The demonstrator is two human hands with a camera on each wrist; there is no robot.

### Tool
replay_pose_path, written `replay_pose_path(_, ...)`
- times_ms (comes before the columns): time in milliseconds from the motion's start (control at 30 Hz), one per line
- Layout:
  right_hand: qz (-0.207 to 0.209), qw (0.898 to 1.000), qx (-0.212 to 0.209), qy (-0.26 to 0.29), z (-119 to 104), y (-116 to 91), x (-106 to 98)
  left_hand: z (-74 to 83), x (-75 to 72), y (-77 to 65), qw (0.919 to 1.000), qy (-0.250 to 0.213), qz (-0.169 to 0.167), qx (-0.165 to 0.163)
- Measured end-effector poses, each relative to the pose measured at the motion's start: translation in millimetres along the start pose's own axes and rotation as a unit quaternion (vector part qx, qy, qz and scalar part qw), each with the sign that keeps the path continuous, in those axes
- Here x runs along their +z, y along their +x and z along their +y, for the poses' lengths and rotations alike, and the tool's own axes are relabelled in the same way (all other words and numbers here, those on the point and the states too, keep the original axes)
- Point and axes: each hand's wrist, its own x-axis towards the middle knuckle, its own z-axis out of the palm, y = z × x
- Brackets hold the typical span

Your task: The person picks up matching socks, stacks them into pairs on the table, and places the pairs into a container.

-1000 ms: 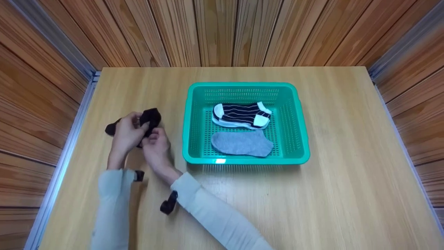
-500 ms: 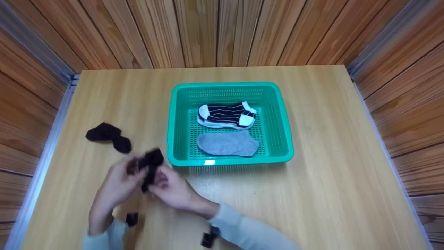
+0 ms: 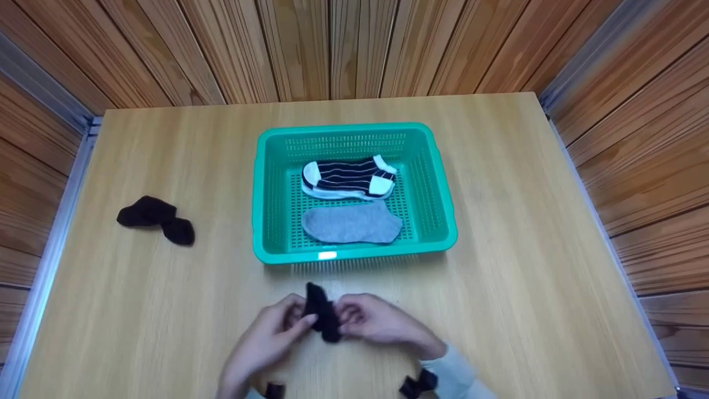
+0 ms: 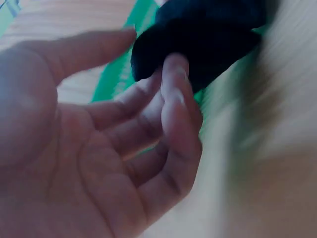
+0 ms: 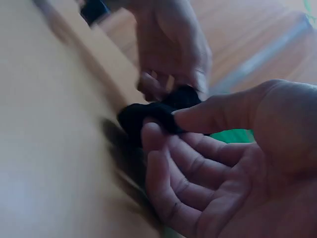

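A crumpled black sock [image 3: 321, 313] is held above the table in front of the basket. From its left side my left hand [image 3: 271, 332] pinches it between thumb and fingers. My right hand [image 3: 382, 321] pinches the opposite side, and the right wrist view shows thumb and fingertips closing on the black fabric [image 5: 148, 119]. A second black sock [image 3: 147, 211], bunched up, lies by itself on the left part of the table.
Behind the hands stands a green plastic basket [image 3: 354, 255]. Inside it lie black-and-white striped socks [image 3: 349, 176] and a grey sock [image 3: 353, 223]. Wood-panelled walls surround the table [image 3: 509, 277] at the back and sides.
Both hands have carried one black sock from the left of the table to the front middle. The other black sock has been left behind on the left. The head view has shifted slightly.
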Motion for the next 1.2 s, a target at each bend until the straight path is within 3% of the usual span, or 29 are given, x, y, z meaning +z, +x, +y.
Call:
replay_pose_path(100, 0.033, 0.999, 0.021, 0.001, 7, -12, -13, 3.3, 13.2, 8.4, 0.9992, 0.033, 0.018, -0.014)
replay_pose_path(200, 0.073, 0.996, 0.023, -0.034, 6, -21, -23, 9.1, 18.7, 9.7, 0.9967, 0.065, 0.043, -0.023)
replay_pose_path(400, 0.176, 0.974, -0.008, -0.142, -7, -26, -23, 19.0, 18.9, 2.4, 0.9866, 0.117, 0.108, -0.036)
replay_pose_path(500, 0.200, 0.964, -0.019, -0.172, -15, -22, -12, 19.2, 20.2, 0.7, 0.9825, 0.133, 0.129, -0.017)
replay_pose_path(600, 0.208, 0.955, -0.011, -0.212, -18, -13, 2, 16.4, 22.3, 3.2, 0.9840, 0.127, 0.124, -0.003)
replay_pose_path(767, 0.221, 0.937, -0.002, -0.271, -11, -3, 18, 13.9, 26.5, 9.5, 0.9911, 0.101, 0.085, -0.010)
replay_pose_path(867, 0.209, 0.948, -0.004, -0.240, -5, -3, 15, 14.7, 26.0, 9.2, 0.9923, 0.091, 0.083, 0.006)
replay_pose_path(1033, 0.167, 0.980, -0.008, -0.108, 0, -13, -7, 17.0, 16.4, 4.7, 0.9900, 0.066, 0.120, 0.034)
replay_pose_path(1200, 0.153, 0.988, 0.000, -0.028, 0, -29, -29, 18.8, 8.9, 7.1, 0.9922, 0.004, 0.123, 0.016)
